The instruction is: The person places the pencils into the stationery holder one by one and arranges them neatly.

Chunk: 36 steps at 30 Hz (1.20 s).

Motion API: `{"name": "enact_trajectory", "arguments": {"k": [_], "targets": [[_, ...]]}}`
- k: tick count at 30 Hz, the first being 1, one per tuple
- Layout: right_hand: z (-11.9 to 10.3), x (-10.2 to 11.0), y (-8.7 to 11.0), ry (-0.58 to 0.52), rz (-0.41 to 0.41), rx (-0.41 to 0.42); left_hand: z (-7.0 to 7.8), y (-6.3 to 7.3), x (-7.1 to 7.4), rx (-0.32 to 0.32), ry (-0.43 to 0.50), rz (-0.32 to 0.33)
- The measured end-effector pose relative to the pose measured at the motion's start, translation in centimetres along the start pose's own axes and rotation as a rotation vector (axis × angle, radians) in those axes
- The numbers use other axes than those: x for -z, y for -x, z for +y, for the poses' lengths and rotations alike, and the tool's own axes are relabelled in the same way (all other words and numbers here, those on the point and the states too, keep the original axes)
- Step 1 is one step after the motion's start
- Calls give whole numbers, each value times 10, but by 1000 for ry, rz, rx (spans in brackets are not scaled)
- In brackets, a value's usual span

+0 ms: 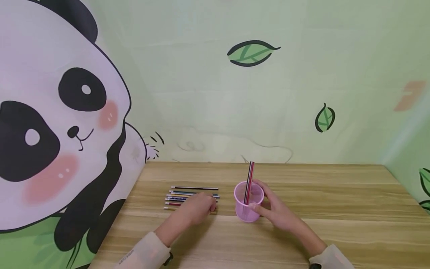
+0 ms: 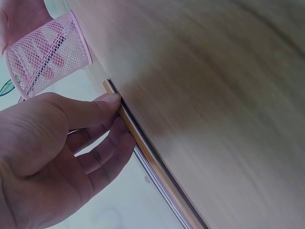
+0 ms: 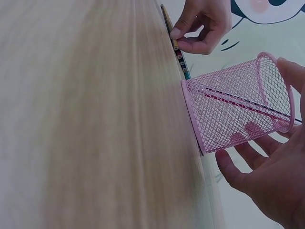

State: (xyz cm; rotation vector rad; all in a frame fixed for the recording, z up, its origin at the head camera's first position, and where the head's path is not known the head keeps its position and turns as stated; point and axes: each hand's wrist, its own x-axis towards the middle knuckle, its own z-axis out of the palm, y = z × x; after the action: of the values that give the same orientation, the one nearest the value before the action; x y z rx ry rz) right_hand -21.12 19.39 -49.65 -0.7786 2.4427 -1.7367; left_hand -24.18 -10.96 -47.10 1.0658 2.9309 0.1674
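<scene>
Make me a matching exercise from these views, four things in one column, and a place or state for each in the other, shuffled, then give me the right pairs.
Things
1. Pink mesh cup
2. Left hand
3. Right hand
4. Row of pencils

Places and states
A. Holds the cup by its side
B. Lies on the table, to the left of the cup in the head view
C. Stands upright with pencils leaning inside
D. Pinches a yellow pencil near its end

Right pairs: 1-C, 2-D, 3-A, 4-B
</scene>
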Motion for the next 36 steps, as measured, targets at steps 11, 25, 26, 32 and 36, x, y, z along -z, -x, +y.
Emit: {"name": "enact_trajectory", "arguments": {"k": [11,25,26,32,36], "targets": [[-1,2,-4,11,10,-3,-3,2,5,-43,-57,-72],[4,2,-1,-24,1,19,20,-2,71,-143,621,23],[4,2,0,-29,0,20,22,-3,76,-142,674,41],[5,2,0,-52,-7,19,35,-10,102,-188,883,204],[4,2,-1,-47,-3,16,44,-16,116,-226,1012,315]]}}
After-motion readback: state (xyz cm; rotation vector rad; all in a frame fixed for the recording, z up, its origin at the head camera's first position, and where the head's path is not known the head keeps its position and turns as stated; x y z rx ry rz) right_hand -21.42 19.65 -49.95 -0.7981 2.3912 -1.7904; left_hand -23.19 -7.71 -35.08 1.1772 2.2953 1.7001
